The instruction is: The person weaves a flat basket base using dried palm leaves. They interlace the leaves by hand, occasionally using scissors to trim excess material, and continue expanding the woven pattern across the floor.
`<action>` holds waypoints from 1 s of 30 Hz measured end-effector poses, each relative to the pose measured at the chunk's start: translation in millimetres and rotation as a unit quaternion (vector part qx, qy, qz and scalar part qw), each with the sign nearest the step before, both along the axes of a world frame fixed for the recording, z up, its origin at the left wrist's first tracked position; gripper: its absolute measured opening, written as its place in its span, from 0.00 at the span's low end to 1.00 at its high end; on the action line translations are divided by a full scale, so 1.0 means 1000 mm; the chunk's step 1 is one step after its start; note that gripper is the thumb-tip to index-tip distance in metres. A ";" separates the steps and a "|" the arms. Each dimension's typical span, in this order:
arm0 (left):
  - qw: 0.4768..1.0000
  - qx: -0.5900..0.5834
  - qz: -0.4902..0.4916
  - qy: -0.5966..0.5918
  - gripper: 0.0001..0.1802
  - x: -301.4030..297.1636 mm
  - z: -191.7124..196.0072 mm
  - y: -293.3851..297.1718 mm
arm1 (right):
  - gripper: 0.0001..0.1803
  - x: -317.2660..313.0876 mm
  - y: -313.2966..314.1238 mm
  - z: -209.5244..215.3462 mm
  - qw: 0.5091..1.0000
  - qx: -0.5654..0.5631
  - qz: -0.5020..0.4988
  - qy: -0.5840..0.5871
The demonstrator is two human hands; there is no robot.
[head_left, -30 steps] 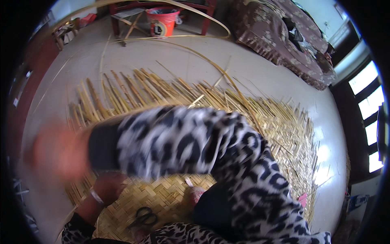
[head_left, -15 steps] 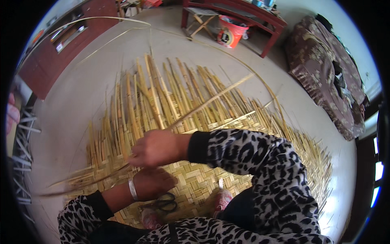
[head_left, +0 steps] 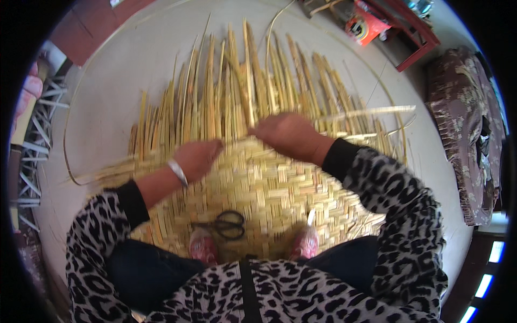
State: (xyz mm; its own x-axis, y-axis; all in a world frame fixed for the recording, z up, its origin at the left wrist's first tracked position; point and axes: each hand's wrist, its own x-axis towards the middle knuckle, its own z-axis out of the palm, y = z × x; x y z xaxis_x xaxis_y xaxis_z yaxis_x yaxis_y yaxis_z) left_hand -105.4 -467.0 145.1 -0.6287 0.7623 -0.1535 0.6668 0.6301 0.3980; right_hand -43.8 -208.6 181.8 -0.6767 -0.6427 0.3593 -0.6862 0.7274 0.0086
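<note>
- Under both palms lies the woven bamboo mat (head_left: 269, 188); the left hand (head_left: 196, 159) is curled shut, seemingly around a long horizontal strip (head_left: 371, 112), though blur hides the fingers; the right hand (head_left: 288, 134) presses flat, fingers together, at the weave's edge.
- Beyond the knuckles, loose upright strips (head_left: 237, 91) fan away; a hard tug could pull the strip from its slot or splinter it.
- Behind the wrists, toward the body, scissors (head_left: 229, 223) lie near the pink shoes (head_left: 304, 242); a shifting foot may catch them.

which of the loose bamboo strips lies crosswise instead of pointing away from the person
The long pale strip running sideways past the right hand; the other loose strips fan away from the woven mat.
</note>
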 end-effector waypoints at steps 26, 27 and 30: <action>0.714 0.212 0.446 -0.496 0.14 -0.142 -0.174 0.028 | 0.16 -0.139 0.039 -0.211 0.860 -0.174 -0.297 -0.377; 0.721 0.212 0.450 -0.481 0.12 -0.143 -0.180 0.028 | 0.15 -0.141 0.038 -0.211 0.855 -0.169 -0.316 -0.375; 0.797 0.182 0.384 -0.430 0.13 -0.149 -0.207 0.020 | 0.14 -0.150 0.040 -0.207 0.708 -0.316 -0.350 -0.526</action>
State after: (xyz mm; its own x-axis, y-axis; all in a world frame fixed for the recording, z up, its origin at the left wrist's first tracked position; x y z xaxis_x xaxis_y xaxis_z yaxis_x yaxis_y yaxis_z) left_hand -254.6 -447.5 -61.9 -0.7129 0.2964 -0.6356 -0.4769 0.4595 0.7492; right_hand -194.1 -168.5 -25.3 -0.8562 0.0469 -0.5144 0.4597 0.5232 -0.7175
